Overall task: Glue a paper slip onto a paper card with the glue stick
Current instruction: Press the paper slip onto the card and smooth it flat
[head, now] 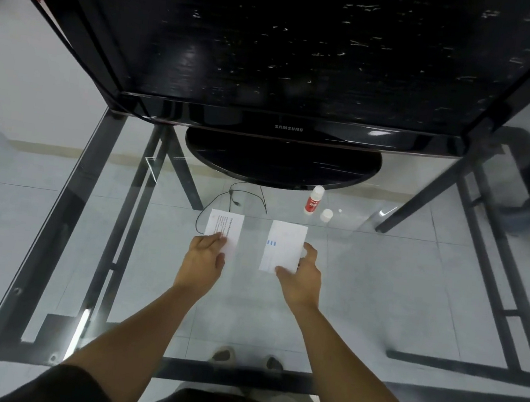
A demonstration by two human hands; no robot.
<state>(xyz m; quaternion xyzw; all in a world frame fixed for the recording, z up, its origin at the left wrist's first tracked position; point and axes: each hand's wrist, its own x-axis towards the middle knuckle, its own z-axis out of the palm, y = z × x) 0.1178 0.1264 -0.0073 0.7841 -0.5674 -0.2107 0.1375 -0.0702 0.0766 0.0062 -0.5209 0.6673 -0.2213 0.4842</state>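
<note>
Two white papers lie side by side on the glass table (378,298). The left one, a printed paper slip (228,226), carries lines of small text; my left hand (204,260) pinches its near corner. The right one, a paper card (285,245) with short blue marks, is gripped at its near right corner by my right hand (302,277). Beyond the card a glue stick (313,200) with a red label stands upright, uncapped as far as I can tell, and its white cap (326,215) rests beside it.
A large black Samsung monitor (286,126) on a round base (281,166) fills the far side of the table. A thin black cable (240,198) loops under the glass near the slip. Dark metal table legs run left and right.
</note>
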